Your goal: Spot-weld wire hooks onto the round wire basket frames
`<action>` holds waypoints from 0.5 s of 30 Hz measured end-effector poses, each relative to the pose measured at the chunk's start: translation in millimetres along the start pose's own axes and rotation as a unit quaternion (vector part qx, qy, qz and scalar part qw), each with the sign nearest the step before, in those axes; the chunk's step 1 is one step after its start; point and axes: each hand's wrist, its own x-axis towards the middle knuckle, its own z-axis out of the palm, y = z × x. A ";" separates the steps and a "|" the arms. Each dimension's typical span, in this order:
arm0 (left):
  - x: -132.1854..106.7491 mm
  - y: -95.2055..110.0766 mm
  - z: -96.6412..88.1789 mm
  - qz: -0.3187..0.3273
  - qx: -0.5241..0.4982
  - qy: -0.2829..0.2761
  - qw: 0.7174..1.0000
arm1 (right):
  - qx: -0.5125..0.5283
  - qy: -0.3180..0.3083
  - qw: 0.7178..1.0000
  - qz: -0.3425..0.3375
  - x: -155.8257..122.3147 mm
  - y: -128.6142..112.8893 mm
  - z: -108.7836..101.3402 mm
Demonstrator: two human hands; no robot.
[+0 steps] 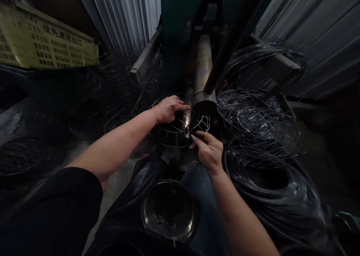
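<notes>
A round wire frame (171, 131) with thin curved spokes is held below the machine's upper arm. My left hand (168, 109) is closed over the frame's far left side, its index finger stretched toward the machine. On the near right side, my right hand (209, 149) pinches the frame's rim between thumb and fingers, close to the machine's contact point. A thick metal cylinder (204, 65) extends toward me above the hands, and a brass-coloured lower bar (186, 119) shows through the frame. The exact grip of the left fingers is partly hidden.
Stacked wire frames (255, 121) and a large wire coil (281, 192) lie to the right. A dark round bowl (170, 209) sits by my lap. A yellow plastic crate (53, 42) stands at upper left. A dark slanted bar (233, 42) crosses above the cylinder.
</notes>
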 end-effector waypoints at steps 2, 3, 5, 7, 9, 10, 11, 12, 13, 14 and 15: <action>-0.4 0.8 -1.6 0.008 -0.003 0.001 1.000 | 0.023 0.000 0.999 0.027 0.1 0.2 1.3; -0.7 1.1 -2.0 0.011 -0.005 0.004 1.000 | 0.032 -0.001 0.999 0.039 0.0 0.7 1.8; -1.4 0.9 -1.9 0.009 -0.005 0.013 1.000 | 0.034 -0.001 0.999 0.042 -1.1 2.6 2.0; -2.2 0.0 -0.7 0.005 0.000 0.013 1.000 | -0.007 0.011 1.000 0.002 -3.1 5.3 1.3; -3.1 -1.1 1.0 -0.004 0.005 0.005 1.000 | -0.075 0.035 0.995 -0.056 -5.4 8.0 0.2; -3.7 -1.5 2.0 -0.009 0.006 0.000 1.000 | -0.103 0.047 0.990 -0.079 -6.4 9.4 0.0; -4.3 -1.7 2.9 -0.014 0.005 -0.004 1.000 | -0.119 0.057 0.987 -0.093 -7.2 10.7 0.1; -4.9 -1.7 3.7 -0.019 0.003 -0.005 1.000 | -0.120 0.062 0.986 -0.097 -7.6 11.9 0.5; -5.5 -1.6 4.3 -0.023 0.000 -0.004 1.000 | -0.110 0.066 0.987 -0.093 -7.7 13.2 1.4; -6.1 -1.3 4.8 -0.026 -0.001 -0.001 1.000 | -0.094 0.067 0.990 -0.082 -7.6 14.4 2.6; -6.5 -1.0 5.0 -0.028 0.000 0.002 1.000 | -0.077 0.067 0.992 -0.070 -7.3 15.6 4.1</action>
